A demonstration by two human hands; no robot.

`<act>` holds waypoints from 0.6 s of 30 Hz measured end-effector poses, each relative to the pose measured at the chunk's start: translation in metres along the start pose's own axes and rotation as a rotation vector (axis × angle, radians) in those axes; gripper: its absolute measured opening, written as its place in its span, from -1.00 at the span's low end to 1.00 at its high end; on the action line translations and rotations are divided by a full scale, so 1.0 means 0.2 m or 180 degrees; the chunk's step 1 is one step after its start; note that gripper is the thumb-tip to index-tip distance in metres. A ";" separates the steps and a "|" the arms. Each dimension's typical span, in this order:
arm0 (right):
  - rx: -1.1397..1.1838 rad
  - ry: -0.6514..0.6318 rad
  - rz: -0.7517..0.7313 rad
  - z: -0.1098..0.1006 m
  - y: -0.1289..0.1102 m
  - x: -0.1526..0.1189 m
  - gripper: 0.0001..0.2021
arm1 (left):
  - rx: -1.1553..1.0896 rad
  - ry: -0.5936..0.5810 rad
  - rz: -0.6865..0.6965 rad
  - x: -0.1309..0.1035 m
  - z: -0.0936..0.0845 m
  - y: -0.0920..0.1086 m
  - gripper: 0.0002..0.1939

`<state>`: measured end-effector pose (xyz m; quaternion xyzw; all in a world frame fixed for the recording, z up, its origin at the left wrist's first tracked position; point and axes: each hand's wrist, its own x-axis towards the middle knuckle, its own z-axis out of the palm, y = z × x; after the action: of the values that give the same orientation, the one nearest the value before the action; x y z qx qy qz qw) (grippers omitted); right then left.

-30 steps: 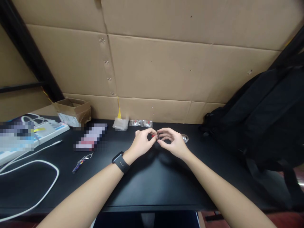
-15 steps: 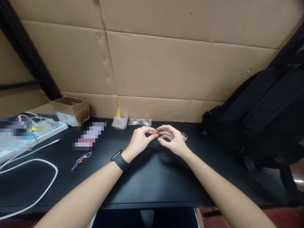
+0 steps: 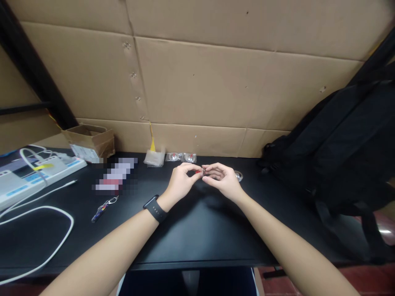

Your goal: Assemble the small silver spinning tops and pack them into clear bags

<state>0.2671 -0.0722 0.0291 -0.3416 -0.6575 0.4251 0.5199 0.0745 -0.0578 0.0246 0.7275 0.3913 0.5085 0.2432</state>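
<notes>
Head view: shows a small, thin piece [image 3: 203, 172] with a red part, held up over the black table [image 3: 203, 242], at its middle. Has the thumb and fingers of the left hand [image 3: 181, 181] pinched on its left side, and those of the right hand [image 3: 226, 183] closed on it from the right. Cannot tell exactly what it is, being so small and seen nearly edge-on. Shows a round shiny disc [image 3: 238, 176] lying just beyond the right hand. Has two clear packets [image 3: 189, 158] side by side near the cardboard wall [image 3: 197, 82], with plastic bags [image 3: 154, 158] to their left. Further left, shows an open box [image 3: 92, 142], a keychain [image 3: 103, 209] and a white cable [image 3: 69, 213]; at right, a black backpack [image 3: 348, 144].
</notes>
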 end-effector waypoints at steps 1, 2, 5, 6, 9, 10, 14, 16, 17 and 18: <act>0.0046 0.0004 0.0076 -0.01 0.00 0.00 -0.68 | -0.0010 -0.0005 -0.0016 0.00 0.00 0.01 -0.93; 0.0087 0.0004 0.0135 -0.01 0.01 0.01 -0.67 | -0.0015 -0.0015 -0.0033 0.00 0.01 0.01 -0.93; 0.0168 -0.0002 0.0210 -0.02 0.01 0.01 -0.66 | -0.0147 -0.0053 -0.0107 0.00 0.02 0.01 -0.92; 0.0191 -0.0002 0.0227 -0.03 0.01 0.01 -0.66 | -0.0264 -0.0070 -0.0157 0.00 0.02 0.01 -0.91; 0.0213 0.0012 0.0251 -0.03 0.00 0.01 -0.67 | -0.0699 -0.0146 -0.0346 0.00 0.03 0.00 -0.86; 0.0197 0.0019 0.0235 -0.03 0.00 0.01 -0.66 | -0.0800 -0.0167 -0.0395 0.00 0.03 0.00 -0.86; 0.0078 0.0052 0.0131 -0.03 -0.01 0.01 -0.63 | -0.0955 -0.0219 -0.0460 0.01 0.04 0.01 -0.86; 0.0053 0.0063 0.0137 -0.04 0.00 0.01 -0.66 | -0.1061 -0.0265 -0.0488 0.01 0.04 0.01 -0.84; 0.0048 0.0065 0.0146 -0.04 0.00 0.01 -0.67 | -0.1138 -0.0287 -0.0519 0.01 0.04 0.02 -0.82; 0.0044 0.0065 0.0151 -0.05 0.00 0.01 -0.68 | -0.1221 -0.0308 -0.0563 0.01 0.04 0.02 -0.81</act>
<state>0.2759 -0.0673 0.0308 -0.3579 -0.6410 0.4382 0.5187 0.0837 -0.0579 0.0257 0.6542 0.3375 0.5148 0.4394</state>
